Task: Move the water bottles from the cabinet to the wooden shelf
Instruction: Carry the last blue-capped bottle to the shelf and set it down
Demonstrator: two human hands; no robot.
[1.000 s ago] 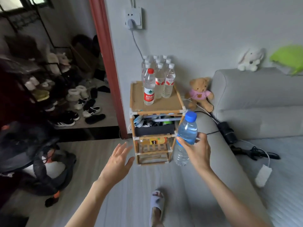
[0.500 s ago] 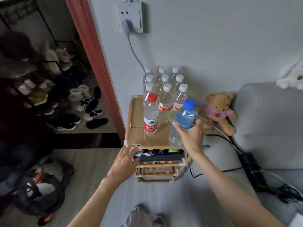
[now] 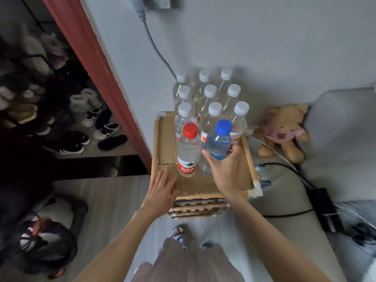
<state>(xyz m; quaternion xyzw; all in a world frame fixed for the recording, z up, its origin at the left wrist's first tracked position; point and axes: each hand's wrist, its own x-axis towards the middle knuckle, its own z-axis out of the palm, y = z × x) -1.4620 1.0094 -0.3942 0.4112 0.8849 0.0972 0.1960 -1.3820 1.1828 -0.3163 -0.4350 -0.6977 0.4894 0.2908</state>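
My right hand [image 3: 227, 171] grips a clear bottle with a blue cap [image 3: 217, 143], held tilted with its base low over the top of the wooden shelf [image 3: 166, 147]. Just left of it stands a red-capped bottle [image 3: 188, 151] with a red label. Behind them several white-capped bottles [image 3: 210, 98] stand in rows against the wall. My left hand [image 3: 161, 190] rests flat, fingers spread, on the shelf's front left corner.
A teddy bear [image 3: 284, 133] sits right of the shelf by a grey sofa [image 3: 343, 143]. Black cables and a power adapter [image 3: 325, 210] lie on the sofa seat. Shoes [image 3: 89, 129] fill the doorway at left; a bag [image 3: 44, 237] lies on the floor.
I have come closer to the shelf. My right hand carried the blue-capped bottle up and over the shelf top beside the red-capped one. My left hand landed on the shelf's front edge.
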